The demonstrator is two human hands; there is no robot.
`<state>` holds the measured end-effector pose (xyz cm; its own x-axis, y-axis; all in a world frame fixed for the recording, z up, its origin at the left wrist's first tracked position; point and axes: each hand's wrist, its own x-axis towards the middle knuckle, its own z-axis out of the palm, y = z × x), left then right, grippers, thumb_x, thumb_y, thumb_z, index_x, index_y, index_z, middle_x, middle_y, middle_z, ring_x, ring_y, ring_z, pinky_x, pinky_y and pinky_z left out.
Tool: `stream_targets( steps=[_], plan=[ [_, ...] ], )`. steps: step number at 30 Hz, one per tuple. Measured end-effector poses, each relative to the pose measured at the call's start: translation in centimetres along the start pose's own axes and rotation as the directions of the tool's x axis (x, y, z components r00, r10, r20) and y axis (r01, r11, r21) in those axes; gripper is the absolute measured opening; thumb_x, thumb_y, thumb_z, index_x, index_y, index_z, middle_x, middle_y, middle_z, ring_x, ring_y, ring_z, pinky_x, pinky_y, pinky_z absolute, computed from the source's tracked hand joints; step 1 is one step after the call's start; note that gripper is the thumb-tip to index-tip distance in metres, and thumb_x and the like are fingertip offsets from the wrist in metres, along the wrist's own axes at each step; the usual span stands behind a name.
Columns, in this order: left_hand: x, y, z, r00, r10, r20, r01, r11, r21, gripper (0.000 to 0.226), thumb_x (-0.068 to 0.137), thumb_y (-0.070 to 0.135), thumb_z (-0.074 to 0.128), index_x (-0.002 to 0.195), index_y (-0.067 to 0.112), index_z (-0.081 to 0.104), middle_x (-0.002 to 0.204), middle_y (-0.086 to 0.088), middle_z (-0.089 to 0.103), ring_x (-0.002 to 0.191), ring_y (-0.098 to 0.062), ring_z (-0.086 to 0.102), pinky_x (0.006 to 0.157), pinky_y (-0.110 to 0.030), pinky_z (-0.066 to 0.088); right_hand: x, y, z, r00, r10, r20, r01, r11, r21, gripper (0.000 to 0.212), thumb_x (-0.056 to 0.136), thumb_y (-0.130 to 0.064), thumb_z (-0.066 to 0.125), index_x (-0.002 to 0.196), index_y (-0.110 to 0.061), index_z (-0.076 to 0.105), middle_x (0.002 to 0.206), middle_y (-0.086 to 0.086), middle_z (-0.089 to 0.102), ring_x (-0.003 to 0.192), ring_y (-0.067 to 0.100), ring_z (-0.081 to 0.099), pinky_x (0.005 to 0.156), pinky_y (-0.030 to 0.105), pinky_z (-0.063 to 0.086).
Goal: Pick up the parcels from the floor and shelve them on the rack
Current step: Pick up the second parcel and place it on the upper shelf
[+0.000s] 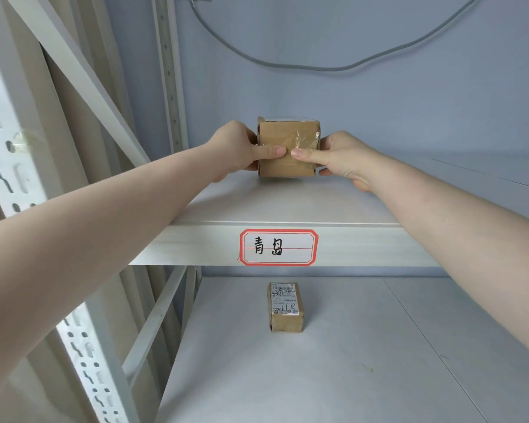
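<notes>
A small brown cardboard parcel (287, 135), taped with clear film, rests on the upper shelf (287, 206) of the white rack. My left hand (235, 151) grips its left side and my right hand (342, 158) its right side, both thumbs pressed on the front face. A second, narrower brown parcel (286, 306) with a white shipping label lies on the lower shelf (364, 361), directly below.
A red-bordered label (278, 247) with handwritten characters sticks to the upper shelf's front edge. A perforated white upright (83, 346) and diagonal brace stand at the left. A grey cable (318, 67) hangs on the blue back wall.
</notes>
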<state>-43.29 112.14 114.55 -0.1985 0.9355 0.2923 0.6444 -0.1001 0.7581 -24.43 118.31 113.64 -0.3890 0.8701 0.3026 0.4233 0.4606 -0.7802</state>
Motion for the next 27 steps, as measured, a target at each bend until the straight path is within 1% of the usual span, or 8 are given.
stream_targets(
  steps=[2,4,8,11,13,17,19,27],
  plan=[
    [0.3,-0.3,0.3,1.000,-0.010,0.009,0.010,1.000,0.002,0.067,0.073,0.050,0.082,0.117,0.000,0.070,0.110,-0.012,0.077,0.097,-0.024,0.076,0.100,-0.040,0.055,0.2,0.3,0.1,1.000,0.006,0.001,-0.006,1.000,-0.017,0.061,0.074,-0.049,0.077,0.111,-0.001,0.071,0.120,0.018,0.070,0.118,0.030,0.062,0.105,0.043,0.047],
    [0.5,-0.6,0.4,1.000,-0.013,0.017,0.013,1.000,-0.005,0.065,0.074,0.049,0.082,0.116,0.001,0.070,0.112,-0.012,0.077,0.098,-0.024,0.076,0.100,-0.039,0.055,0.3,0.4,0.1,1.000,0.012,-0.001,-0.012,1.000,-0.027,0.059,0.075,-0.048,0.076,0.111,-0.001,0.071,0.116,0.015,0.072,0.112,0.025,0.065,0.103,0.037,0.048],
    [0.8,-1.2,0.5,0.999,-0.010,0.031,0.010,1.000,0.011,0.063,0.073,0.049,0.082,0.114,0.002,0.072,0.111,-0.013,0.077,0.101,-0.027,0.075,0.101,-0.040,0.055,0.3,0.5,0.4,1.000,0.024,0.016,-0.024,0.999,-0.031,0.049,0.078,-0.045,0.075,0.104,-0.005,0.072,0.093,0.002,0.069,0.085,0.011,0.060,0.074,0.021,0.044],
    [1.0,-1.4,0.7,0.999,-0.012,0.038,0.011,0.999,0.030,0.066,0.074,0.050,0.081,0.117,0.001,0.071,0.113,-0.014,0.076,0.103,-0.029,0.074,0.101,-0.040,0.054,0.5,0.9,0.6,0.999,0.032,0.006,-0.032,0.999,-0.033,0.051,0.076,-0.047,0.076,0.103,-0.003,0.072,0.096,0.009,0.069,0.086,0.015,0.056,0.069,0.020,0.041],
    [1.1,-1.4,0.8,0.999,-0.009,0.034,0.008,0.999,0.050,0.066,0.076,0.051,0.079,0.117,0.000,0.070,0.113,-0.015,0.076,0.104,-0.029,0.074,0.102,-0.040,0.053,0.7,1.1,0.7,0.999,0.033,0.000,-0.033,0.999,-0.039,0.056,0.076,-0.048,0.076,0.105,-0.001,0.072,0.105,0.016,0.072,0.089,0.017,0.057,0.074,0.023,0.042],
    [1.2,-1.4,1.1,1.000,-0.008,0.028,0.005,0.997,0.073,0.062,0.080,0.050,0.076,0.117,0.001,0.069,0.116,-0.014,0.075,0.107,-0.029,0.073,0.102,-0.042,0.053,0.9,1.2,0.8,0.999,0.036,-0.008,-0.037,0.997,-0.063,0.059,0.075,-0.051,0.075,0.109,-0.002,0.072,0.115,0.013,0.071,0.108,0.022,0.063,0.092,0.027,0.044],
    [1.3,-1.6,1.2,1.000,-0.008,0.021,0.006,0.997,0.077,0.063,0.080,0.051,0.076,0.118,0.001,0.069,0.117,-0.015,0.074,0.107,-0.029,0.072,0.102,-0.044,0.054,0.9,1.3,0.8,0.999,0.037,-0.014,-0.038,0.997,-0.071,0.061,0.076,-0.052,0.074,0.112,-0.003,0.071,0.119,0.013,0.070,0.116,0.023,0.061,0.095,0.028,0.043],
    [1.6,-2.0,1.5,1.000,-0.001,-0.001,0.001,0.995,0.100,0.070,0.077,0.058,0.075,0.116,0.000,0.069,0.113,-0.018,0.075,0.108,-0.034,0.071,0.100,-0.048,0.054,1.6,1.9,1.0,1.000,0.026,0.008,-0.025,0.998,-0.063,0.065,0.076,-0.054,0.073,0.114,-0.001,0.068,0.121,0.017,0.069,0.118,0.028,0.062,0.104,0.033,0.044]
  ],
)
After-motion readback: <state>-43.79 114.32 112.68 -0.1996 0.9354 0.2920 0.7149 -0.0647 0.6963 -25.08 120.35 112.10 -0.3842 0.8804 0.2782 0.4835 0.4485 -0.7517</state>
